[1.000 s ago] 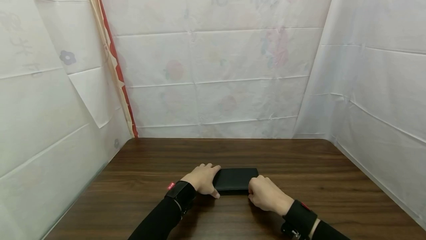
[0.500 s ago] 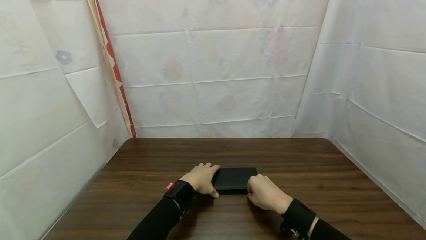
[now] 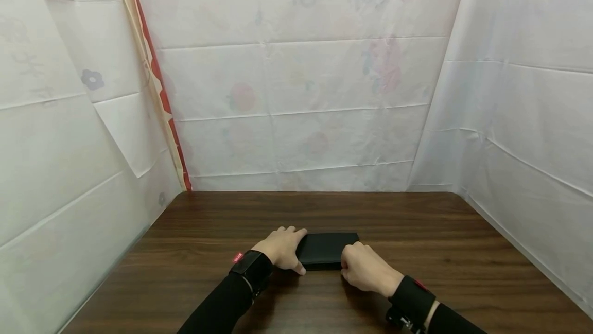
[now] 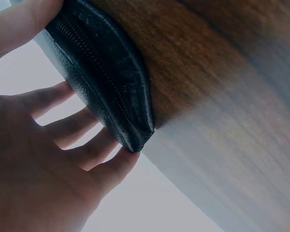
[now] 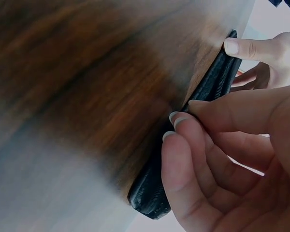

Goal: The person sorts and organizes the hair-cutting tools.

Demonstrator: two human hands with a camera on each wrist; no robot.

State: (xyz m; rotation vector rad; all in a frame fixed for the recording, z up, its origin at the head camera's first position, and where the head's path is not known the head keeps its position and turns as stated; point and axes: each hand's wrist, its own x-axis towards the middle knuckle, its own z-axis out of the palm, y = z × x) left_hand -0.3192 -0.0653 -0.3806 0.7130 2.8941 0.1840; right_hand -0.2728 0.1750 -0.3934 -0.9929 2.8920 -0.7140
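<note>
A flat black leather zip wallet (image 3: 321,248) lies on the wooden table, its zipper side facing the person. My left hand (image 3: 281,249) holds its left end, thumb at the near edge and fingers spread round the far side. Along the side runs a row of zipper teeth (image 4: 104,72), seen closely in the left wrist view. At the near edge, right of the middle, my right hand (image 3: 368,268) has thumb and fingertips pinched together on the zipper line. The zipper pull itself is hidden by those fingers. Zipper teeth show on both sides of them in the right wrist view.
The brown wood-grain table (image 3: 222,210) has rounded far corners. White printed sheets (image 3: 296,82) hang behind it and along both sides, with a red and cream edge strip (image 3: 159,82) at the back left. Black bands circle both wrists.
My right hand has slid slightly left along the wallet's near edge, fingers still pinched. The left hand and the wallet stay in place.
</note>
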